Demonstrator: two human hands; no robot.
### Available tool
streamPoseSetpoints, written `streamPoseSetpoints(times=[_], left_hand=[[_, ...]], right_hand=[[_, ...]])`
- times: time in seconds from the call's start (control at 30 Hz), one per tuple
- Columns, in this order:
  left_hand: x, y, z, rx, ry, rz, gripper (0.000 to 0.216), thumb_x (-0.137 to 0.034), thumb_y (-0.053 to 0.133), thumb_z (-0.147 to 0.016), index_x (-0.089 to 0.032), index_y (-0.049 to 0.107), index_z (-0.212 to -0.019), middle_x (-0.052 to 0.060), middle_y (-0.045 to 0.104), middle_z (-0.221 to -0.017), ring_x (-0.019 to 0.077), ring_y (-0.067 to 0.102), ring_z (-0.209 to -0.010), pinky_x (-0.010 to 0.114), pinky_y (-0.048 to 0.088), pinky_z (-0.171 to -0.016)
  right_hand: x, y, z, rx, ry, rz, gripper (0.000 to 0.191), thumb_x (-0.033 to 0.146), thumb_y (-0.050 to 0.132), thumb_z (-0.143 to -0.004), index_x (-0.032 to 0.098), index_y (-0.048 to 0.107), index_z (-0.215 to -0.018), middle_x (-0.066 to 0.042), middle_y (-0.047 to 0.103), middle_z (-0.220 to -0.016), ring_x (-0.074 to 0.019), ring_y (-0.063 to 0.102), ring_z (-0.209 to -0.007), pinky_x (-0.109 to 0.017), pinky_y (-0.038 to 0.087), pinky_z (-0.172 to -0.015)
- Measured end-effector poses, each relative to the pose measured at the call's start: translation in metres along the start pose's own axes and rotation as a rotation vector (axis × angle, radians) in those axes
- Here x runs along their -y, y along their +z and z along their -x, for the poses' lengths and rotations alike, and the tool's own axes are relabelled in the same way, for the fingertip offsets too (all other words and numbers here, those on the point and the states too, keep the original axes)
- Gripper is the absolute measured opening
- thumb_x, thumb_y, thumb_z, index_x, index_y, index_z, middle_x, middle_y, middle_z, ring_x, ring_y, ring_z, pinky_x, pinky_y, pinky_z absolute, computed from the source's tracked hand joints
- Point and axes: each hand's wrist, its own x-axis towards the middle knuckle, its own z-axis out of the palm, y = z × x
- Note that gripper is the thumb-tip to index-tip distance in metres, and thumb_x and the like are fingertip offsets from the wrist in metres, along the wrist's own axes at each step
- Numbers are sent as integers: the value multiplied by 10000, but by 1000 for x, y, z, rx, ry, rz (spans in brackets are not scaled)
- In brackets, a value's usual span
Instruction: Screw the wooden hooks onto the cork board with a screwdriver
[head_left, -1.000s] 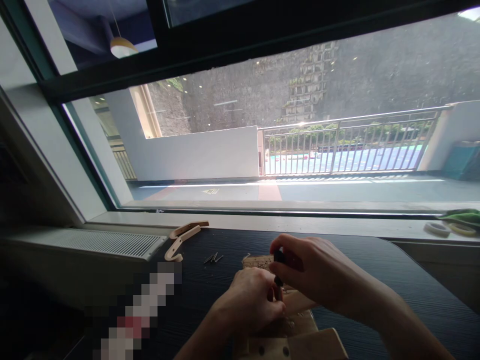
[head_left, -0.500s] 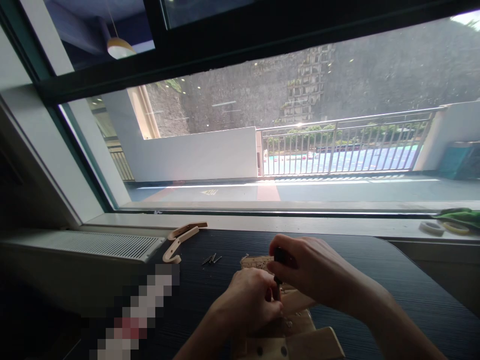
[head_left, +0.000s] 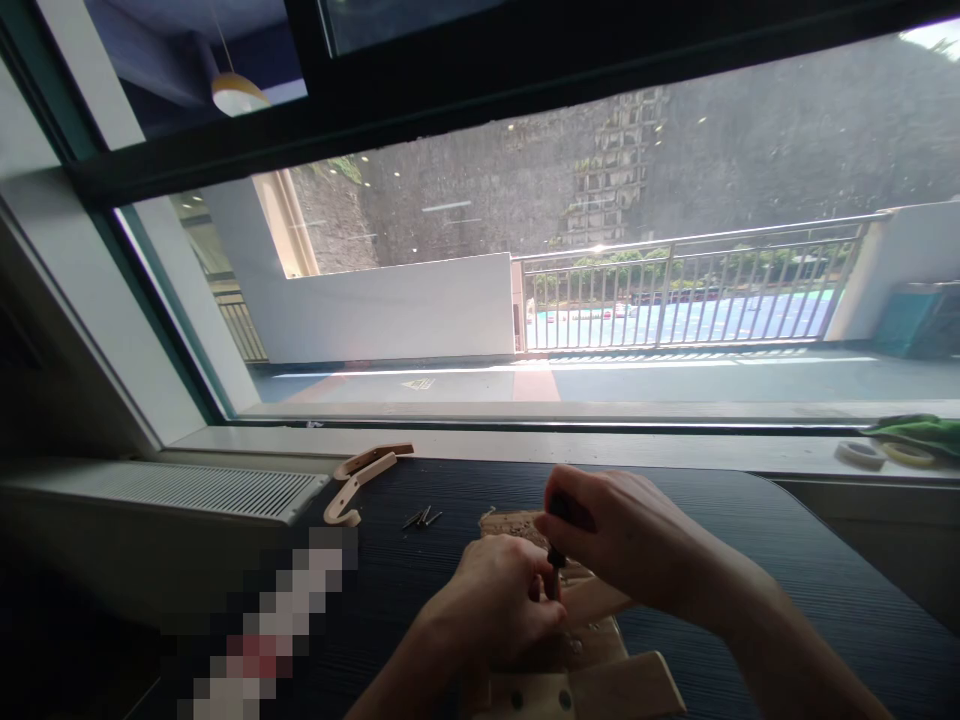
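My right hand (head_left: pixel 600 520) is closed around the dark handle of a screwdriver (head_left: pixel 556 552), held upright with its shaft pointing down. Beside the lower end of the shaft, my left hand (head_left: pixel 502 585) has its fingers curled and pinched; what is between them is hidden. A light wooden piece (head_left: pixel 596 600) sticks out to the right from under both hands, on top of a rough wooden board (head_left: pixel 517 522). Nearer to me lies another wooden piece (head_left: pixel 585 690) with two dark round spots in it. The screwdriver's tip is out of sight behind my left fingers.
Several screws (head_left: pixel 422 519) lie on the dark table (head_left: pixel 720 560), left of the board. Two curved wooden hooks (head_left: pixel 360 490) rest at its far left edge. Tape rolls (head_left: pixel 861 456) and a green cloth (head_left: pixel 911 432) are on the windowsill. A radiator (head_left: pixel 225 490) stands at left.
My right hand has turned slightly around the screwdriver handle, which is now more covered by its fingers. My left hand stays nearly in place.
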Motion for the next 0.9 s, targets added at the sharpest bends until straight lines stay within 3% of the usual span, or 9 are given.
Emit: streamPoseSetpoints(times=[0.23, 0.33, 0.67, 0.8, 0.9], left_hand=[[0, 0, 0, -9, 10, -22, 163, -306, 563, -696, -211, 695, -708, -26, 620, -612, 108, 514, -566, 213, 310, -513], [1, 1, 0, -33, 19, -25, 174, -304, 557, -698, -210, 702, -712, -23, 611, -593, 106, 496, -545, 212, 297, -503], [0, 2, 0, -37, -1, 5, 174, -282, 557, -686, -212, 715, -713, -25, 606, -577, 105, 510, -544, 209, 299, -510], [2, 3, 0, -57, 30, 10, 160, -276, 555, -686, -216, 703, -701, -33, 603, -590, 98, 489, -541, 210, 285, -498], [2, 2, 1, -51, 24, 18, 159, -294, 561, -688, -211, 697, -691, -28, 610, -601, 102, 491, -552, 210, 285, -498]], right_hand=[[2, -1, 1, 13, -67, -56, 93, 319, 542, -811, 261, 609, -841, 50, 577, -629, -90, 426, -538, -236, 207, -509], [5, -4, 2, 45, -90, -80, 126, 293, 503, -838, 249, 604, -778, 52, 556, -603, -85, 407, -531, -234, 202, -504], [3, -1, 0, 9, -48, -49, 164, 355, 509, -844, 229, 581, -768, 45, 548, -586, -85, 390, -515, -239, 185, -498], [4, -3, 4, 45, -62, -97, 108, 355, 535, -830, 267, 597, -826, 59, 565, -620, -86, 410, -534, -226, 204, -500], [4, -5, 5, 69, -52, -89, 142, 343, 517, -840, 257, 593, -756, 61, 544, -587, -84, 401, -523, -231, 193, -493]])
